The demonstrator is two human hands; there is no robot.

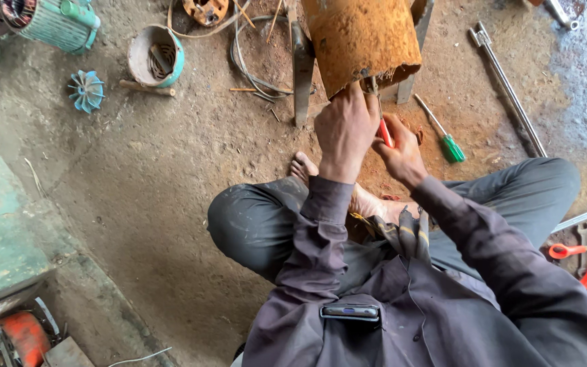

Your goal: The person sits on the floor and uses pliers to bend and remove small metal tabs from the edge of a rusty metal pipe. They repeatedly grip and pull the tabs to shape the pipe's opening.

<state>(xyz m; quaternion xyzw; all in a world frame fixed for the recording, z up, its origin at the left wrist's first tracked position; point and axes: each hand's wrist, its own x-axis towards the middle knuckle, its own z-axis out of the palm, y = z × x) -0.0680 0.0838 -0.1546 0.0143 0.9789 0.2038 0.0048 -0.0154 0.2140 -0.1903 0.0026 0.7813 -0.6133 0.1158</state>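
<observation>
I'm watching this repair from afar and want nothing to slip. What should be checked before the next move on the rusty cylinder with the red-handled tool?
1. Left hand steadies the rusty cylinder at its lower rim: ok.
2. Right hand grips the red-handled tool: ok.
3. Tool tip seated at the rim: cannot tell, the left hand hides it.
4. Cylinder supported: ok, it rests between the metal stand legs.
5. Bare foot away from the work: not ok, it lies just below the cylinder.
6. Spare green-handled screwdriver close by: ok, on the ground beside the right hand.
</observation>
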